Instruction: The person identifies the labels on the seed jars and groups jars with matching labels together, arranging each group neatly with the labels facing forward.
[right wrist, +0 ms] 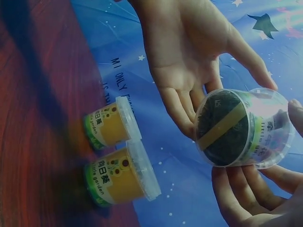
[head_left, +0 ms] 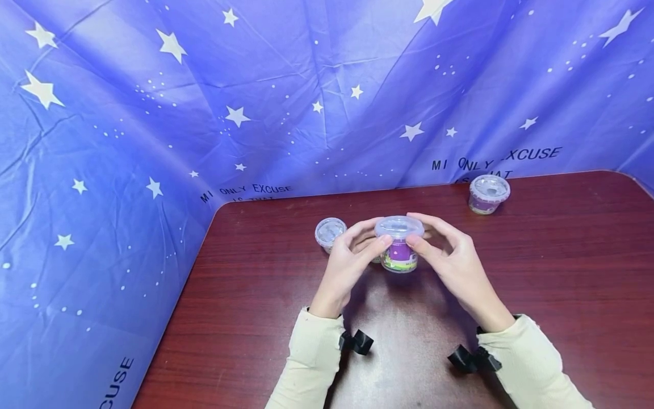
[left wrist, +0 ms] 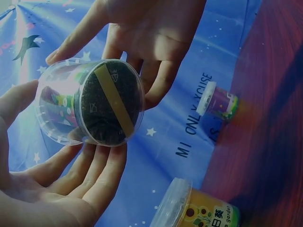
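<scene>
Both hands hold a small clear plastic cup point(head_left: 399, 255) with a lid, raised above the table. Its label is purple, white and green. The left hand point(head_left: 351, 258) grips it from the left, thumb on the front just under the lid and fingers behind. From the other side the right hand point(head_left: 453, 258) grips it likewise. In the left wrist view the cup's base point(left wrist: 111, 101) faces the camera, showing dark contents and a yellow strip across it. Just behind the left hand stands a lidded cup point(head_left: 331, 232), partly covered by the fingers.
The right wrist view shows two yellow-labelled cups, one nearer point(right wrist: 118, 177) and one farther point(right wrist: 111, 124), side by side. A purple-labelled cup point(head_left: 489, 195) stands at the table's back right. Blue star-printed cloth point(head_left: 286, 113) hangs behind and left of the dark red table point(head_left: 245, 324).
</scene>
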`<state>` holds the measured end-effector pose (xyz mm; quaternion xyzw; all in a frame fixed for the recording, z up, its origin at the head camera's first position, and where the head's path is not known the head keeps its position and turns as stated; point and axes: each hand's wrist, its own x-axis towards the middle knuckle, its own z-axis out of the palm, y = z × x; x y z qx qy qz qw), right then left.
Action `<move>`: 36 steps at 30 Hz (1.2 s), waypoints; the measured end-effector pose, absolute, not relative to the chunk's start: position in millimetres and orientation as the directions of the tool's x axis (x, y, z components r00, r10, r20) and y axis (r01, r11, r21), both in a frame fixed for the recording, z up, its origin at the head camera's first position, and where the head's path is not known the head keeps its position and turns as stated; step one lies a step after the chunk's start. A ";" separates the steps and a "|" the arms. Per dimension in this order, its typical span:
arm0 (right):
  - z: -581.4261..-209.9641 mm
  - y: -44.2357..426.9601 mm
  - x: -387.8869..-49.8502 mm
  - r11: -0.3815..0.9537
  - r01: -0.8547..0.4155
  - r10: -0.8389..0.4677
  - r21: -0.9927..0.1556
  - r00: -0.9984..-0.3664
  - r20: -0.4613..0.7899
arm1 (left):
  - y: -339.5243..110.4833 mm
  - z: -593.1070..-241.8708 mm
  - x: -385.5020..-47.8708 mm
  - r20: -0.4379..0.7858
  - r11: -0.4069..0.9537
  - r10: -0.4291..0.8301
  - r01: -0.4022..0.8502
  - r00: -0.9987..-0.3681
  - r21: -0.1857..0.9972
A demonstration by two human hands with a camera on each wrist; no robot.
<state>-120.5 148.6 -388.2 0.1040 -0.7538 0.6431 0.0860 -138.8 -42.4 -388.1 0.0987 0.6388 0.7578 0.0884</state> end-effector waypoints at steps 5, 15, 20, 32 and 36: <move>-385.9 153.4 -121.0 0.150 -0.272 -0.088 -0.951 -0.961 0.261 | -42.2 -388.4 -139.1 0.041 -0.180 0.260 -0.006 -0.965 0.984; -384.9 160.3 -121.7 -0.042 -0.203 -0.219 -0.978 -0.953 0.208 | -46.6 -389.8 -141.1 0.085 -0.241 0.324 0.004 -0.942 0.970; -384.4 160.8 -120.9 -0.052 -0.184 -0.257 -0.982 -0.947 0.191 | -47.3 -390.2 -140.5 0.112 -0.259 0.370 0.013 -0.922 0.966; -386.8 158.7 -122.2 0.020 -0.239 -0.150 -0.971 -0.961 0.234 | -47.1 -392.6 -142.5 0.119 -0.212 0.309 0.054 -0.944 0.976; -387.9 157.9 -123.3 0.017 -0.261 -0.113 -0.965 -0.960 0.258 | -44.5 -391.2 -141.3 0.141 -0.184 0.278 0.091 -0.950 0.979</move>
